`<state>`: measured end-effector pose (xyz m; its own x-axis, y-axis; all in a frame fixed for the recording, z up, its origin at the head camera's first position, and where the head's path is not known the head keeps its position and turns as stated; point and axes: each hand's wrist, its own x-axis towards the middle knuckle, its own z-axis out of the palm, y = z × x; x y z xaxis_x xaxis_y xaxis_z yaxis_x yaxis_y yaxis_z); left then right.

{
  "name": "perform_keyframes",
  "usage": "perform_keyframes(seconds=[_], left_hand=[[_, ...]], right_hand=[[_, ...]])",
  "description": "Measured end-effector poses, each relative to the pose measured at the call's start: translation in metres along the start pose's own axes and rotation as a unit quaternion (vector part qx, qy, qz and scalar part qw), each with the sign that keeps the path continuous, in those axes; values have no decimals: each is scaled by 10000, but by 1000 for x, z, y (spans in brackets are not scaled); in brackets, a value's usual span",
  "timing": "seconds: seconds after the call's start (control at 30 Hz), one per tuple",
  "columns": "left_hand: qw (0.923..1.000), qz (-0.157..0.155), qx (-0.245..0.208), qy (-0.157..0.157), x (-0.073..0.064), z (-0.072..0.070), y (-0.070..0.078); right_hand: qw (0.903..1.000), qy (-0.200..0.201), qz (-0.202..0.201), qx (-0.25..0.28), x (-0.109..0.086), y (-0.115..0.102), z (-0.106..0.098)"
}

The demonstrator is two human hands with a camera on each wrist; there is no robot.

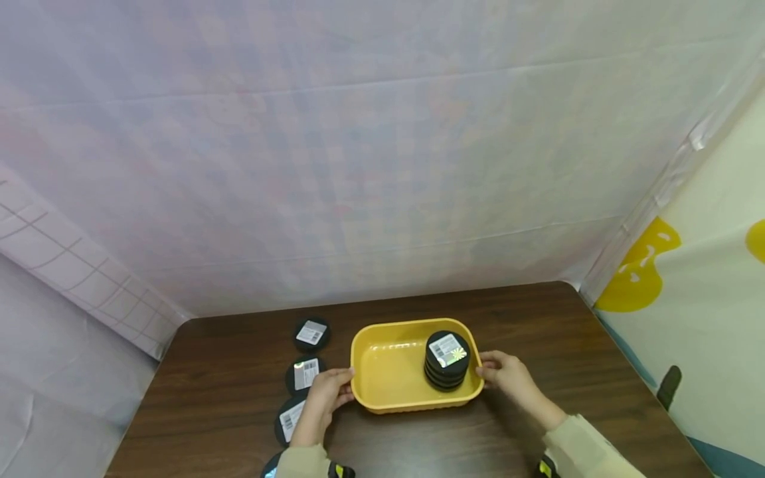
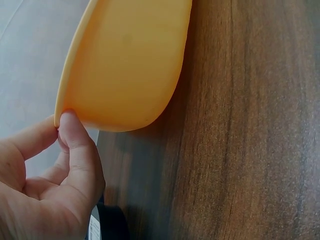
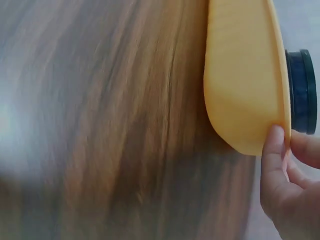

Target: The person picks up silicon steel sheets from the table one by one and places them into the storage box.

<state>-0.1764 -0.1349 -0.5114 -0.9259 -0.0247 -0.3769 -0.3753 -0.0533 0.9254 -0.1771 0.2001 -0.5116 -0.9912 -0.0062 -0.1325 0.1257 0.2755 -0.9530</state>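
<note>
A yellow plastic basin (image 1: pixel 385 378) is held between both hands above the dark wooden table or resting on it; I cannot tell which. My left hand (image 1: pixel 325 397) pinches its left rim, and the left wrist view shows thumb and forefinger meeting on the edge of the basin (image 2: pixel 125 70). On the opposite end, my right hand (image 1: pixel 512 380) pinches the right rim, thumb outside in the right wrist view. Inside the basin, toward the right, stands a stack of round black containers (image 1: pixel 447 362) with a white label on the top one. Part of that stack (image 3: pixel 302 92) rises above the rim.
Left of the basin, several more black round containers with labels form a column; the farthest container (image 1: pixel 312 334) is near the table's back edge. The left forearm partly covers the nearer ones. A pale cloth (image 1: pixel 358 166) hangs behind the wooden table (image 1: pixel 197 398).
</note>
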Motion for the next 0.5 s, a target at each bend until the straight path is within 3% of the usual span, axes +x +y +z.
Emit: perform_keyframes(seconds=[0.17,0.33,0.5], left_hand=[[10000,25,-28,19,2,-1,-1],[10000,27,-90,-26,0,-1,0],[9998,-83,-164,-83,-1,-1,-2]], right_hand=[[9873,-370,677,1390,2,7,-4],[9776,-438,1008,1797,4,9,-6],[9736,-563,1018,1966,2,9,-6]])
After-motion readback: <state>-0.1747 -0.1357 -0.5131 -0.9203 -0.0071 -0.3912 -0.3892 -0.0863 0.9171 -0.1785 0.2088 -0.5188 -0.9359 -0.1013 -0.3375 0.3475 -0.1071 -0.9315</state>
